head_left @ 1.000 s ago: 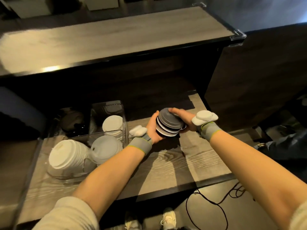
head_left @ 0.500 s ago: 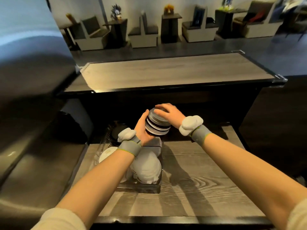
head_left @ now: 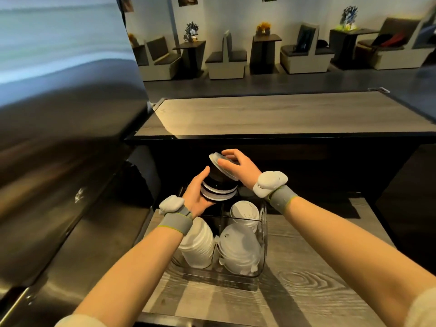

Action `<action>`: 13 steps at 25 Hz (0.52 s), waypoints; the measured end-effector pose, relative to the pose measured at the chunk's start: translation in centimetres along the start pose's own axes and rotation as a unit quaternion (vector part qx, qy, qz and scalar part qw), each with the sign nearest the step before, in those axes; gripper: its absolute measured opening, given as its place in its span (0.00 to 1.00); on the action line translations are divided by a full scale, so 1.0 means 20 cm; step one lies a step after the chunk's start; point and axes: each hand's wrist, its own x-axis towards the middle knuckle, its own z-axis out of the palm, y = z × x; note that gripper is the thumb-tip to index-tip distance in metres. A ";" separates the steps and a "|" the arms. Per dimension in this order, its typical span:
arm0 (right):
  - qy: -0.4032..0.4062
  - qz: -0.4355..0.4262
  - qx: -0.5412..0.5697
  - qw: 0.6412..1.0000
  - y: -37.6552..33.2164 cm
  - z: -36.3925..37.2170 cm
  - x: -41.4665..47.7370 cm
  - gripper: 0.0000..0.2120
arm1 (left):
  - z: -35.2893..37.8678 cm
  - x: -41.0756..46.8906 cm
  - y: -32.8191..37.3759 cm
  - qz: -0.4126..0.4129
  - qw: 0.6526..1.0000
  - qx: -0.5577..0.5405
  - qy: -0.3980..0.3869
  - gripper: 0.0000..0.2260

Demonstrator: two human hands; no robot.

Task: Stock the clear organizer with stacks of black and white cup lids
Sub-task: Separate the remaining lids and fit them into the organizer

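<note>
A mixed stack of black and white cup lids [head_left: 218, 188] is held between both hands above the back of the clear organizer [head_left: 263, 244]. My left hand [head_left: 197, 195] cups the stack from the left and below. My right hand [head_left: 237, 167] presses on its tilted top lid from above and the right. White lid stacks fill the organizer's front left [head_left: 197, 244], front right [head_left: 239, 249] and back right [head_left: 244, 214] compartments. The back left compartment is dark and mostly hidden behind my left hand.
The organizer stands on a low grey wood-grain shelf [head_left: 306, 279]. A raised counter [head_left: 271, 114] runs across behind it. A large shiny metal appliance [head_left: 59, 161] fills the left side. Seats and small tables stand in the room beyond.
The lid stack has been carried left and now hangs over the organizer's back half. Its top lid has tilted up under my right hand. My head has lifted, showing the room.
</note>
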 end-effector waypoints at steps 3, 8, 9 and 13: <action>0.009 -0.012 0.017 1.000 -0.01 0.00 0.00 0.20 | -0.09 0.02 0.03 0.011 0.999 0.011 0.042 0.11; -0.162 0.003 -0.127 0.979 0.05 -0.03 -0.13 0.23 | -0.22 0.10 0.06 0.003 0.995 -0.024 0.094 0.22; -0.202 0.016 -0.172 0.964 0.08 -0.03 -0.17 0.24 | -0.22 0.10 0.06 0.007 0.994 -0.029 0.101 0.22; -0.296 -0.019 -0.367 0.882 0.23 0.02 -0.31 0.28 | -0.19 0.08 0.04 0.012 0.994 -0.029 0.107 0.22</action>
